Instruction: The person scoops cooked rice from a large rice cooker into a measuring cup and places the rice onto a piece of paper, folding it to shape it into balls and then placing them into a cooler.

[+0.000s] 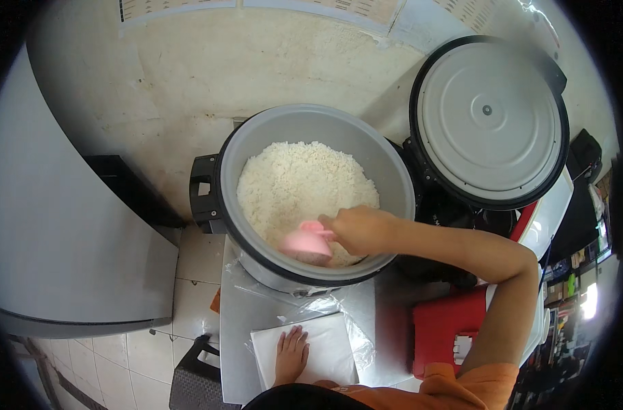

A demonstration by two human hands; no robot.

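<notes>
White cooked rice [306, 179] lies in the grey inner pot [311, 120] of a large rice cooker, heaped toward the far side. My right hand [360, 230] grips the handle of a pink plastic scoop [306, 243], which is blurred and low over the near side of the rice. What the scoop holds is hard to make out. My left hand [291, 353] rests flat, fingers spread, on a stack of white paper sheets [326, 338] in front of the cooker. Clear plastic film [357, 328] shows around the paper.
The cooker's round hinged lid [488, 118] stands raised at the right. A steel table [237, 353] carries the cooker. To the right is a red cooler box [439, 328]; a grey appliance [75, 230] fills the left. A dark woven plastic stool [201, 374] stands at lower left.
</notes>
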